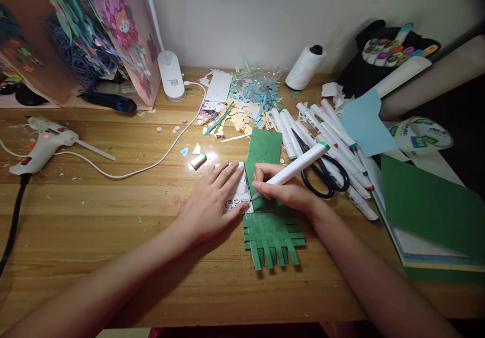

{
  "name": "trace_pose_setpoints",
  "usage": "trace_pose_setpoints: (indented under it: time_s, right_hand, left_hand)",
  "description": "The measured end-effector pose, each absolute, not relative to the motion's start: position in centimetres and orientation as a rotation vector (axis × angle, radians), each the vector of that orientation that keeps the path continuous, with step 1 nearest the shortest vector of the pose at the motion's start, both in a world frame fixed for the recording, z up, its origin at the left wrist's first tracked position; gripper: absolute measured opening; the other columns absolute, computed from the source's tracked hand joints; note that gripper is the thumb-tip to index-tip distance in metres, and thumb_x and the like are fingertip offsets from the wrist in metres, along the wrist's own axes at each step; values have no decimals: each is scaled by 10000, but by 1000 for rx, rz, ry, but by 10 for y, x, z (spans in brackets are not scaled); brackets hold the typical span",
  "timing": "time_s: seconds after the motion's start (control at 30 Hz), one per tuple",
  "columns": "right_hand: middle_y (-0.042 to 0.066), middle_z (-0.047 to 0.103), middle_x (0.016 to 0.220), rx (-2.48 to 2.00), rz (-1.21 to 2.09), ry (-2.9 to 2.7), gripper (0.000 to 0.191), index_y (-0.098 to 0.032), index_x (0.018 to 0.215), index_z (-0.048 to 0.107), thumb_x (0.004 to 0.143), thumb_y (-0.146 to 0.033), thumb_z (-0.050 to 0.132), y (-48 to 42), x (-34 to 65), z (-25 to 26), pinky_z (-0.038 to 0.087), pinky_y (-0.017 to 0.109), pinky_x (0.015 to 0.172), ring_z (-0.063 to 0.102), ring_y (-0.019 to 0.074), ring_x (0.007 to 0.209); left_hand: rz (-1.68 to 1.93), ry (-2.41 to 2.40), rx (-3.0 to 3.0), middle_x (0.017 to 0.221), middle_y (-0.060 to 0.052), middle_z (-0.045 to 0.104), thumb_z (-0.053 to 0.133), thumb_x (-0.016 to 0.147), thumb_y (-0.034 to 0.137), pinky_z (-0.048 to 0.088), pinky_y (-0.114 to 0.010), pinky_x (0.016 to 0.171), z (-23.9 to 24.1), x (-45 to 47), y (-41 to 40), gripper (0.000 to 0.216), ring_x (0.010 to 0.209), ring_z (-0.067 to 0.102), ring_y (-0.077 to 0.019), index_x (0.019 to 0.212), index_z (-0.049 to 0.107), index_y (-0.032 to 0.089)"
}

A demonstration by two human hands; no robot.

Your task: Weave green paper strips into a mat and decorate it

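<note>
My left hand (214, 199) lies flat with its fingers stretched over a white card (238, 189) that bears black drawings. Its right edge rests on a green paper strip (265, 145). In my right hand (282, 186) is a white marker with a green end (299, 165), its tip down near the card's right edge; exact contact is hard to tell. Below both hands sits a woven piece of green paper strips (271, 232), with loose strip ends toward me. A short white marker cap (198, 160) lies beyond my left fingertips.
Black-handled scissors (328, 176) and several white markers (337, 146) lie right of my right hand. Paper scraps (242, 105) are heaped behind. A glue gun (45, 141), its cord, and a lamp (171, 75) are at left. Green paper sheets (432, 206) and tape (424, 133) are at right.
</note>
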State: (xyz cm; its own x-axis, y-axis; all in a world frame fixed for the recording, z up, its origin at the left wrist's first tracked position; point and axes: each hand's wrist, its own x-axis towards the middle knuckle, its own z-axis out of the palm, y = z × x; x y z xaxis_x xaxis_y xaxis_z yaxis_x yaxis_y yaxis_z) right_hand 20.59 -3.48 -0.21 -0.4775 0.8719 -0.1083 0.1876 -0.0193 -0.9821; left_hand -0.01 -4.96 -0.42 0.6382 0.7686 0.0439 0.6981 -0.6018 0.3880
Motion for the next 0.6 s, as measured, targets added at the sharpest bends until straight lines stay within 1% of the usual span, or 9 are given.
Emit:
trace_pose_setpoints:
  time_s: [0.1,0.17,0.23,0.4,0.6]
  right_hand:
    - [-62,419,541,-1199,1297,-1537,320,-207,627,417,842,-400,558,-34,199,-4,288,243,487,372,98,496]
    - [-57,438,569,-1298,1067,-1475,298,-206,645,432,848,-383,561,-33,195,-5,319,246,520,403,103,527]
    - [-49,463,606,-1375,918,-1471,262,-205,677,455,848,-365,573,-32,191,-5,346,250,558,438,111,567]
    - [-35,505,646,-1480,796,-1545,228,-214,719,477,840,-369,594,-30,185,-8,360,259,588,475,135,623]
    - [-28,516,649,-1511,741,-1555,225,-220,727,483,833,-379,603,-29,184,-11,363,269,596,485,148,638]
  left_hand:
    - [291,1171,2527,1518,-55,268,444,902,522,201,-421,1145,-4,0,-49,675,1386,230,-241,1463,226,215]
    - [284,1171,2533,1521,-51,261,439,903,524,192,-413,1149,-4,0,-49,679,1389,221,-235,1465,222,211]
    - [275,1175,2538,1524,-49,254,426,907,527,184,-406,1152,-4,0,-49,678,1392,212,-230,1466,222,202]
    - [264,1178,2544,1527,-53,244,407,910,541,179,-408,1151,-5,0,-49,676,1390,213,-237,1464,233,193]
    - [290,1166,2535,1523,-58,253,412,911,534,193,-426,1145,-6,0,-49,669,1386,227,-250,1463,230,203]
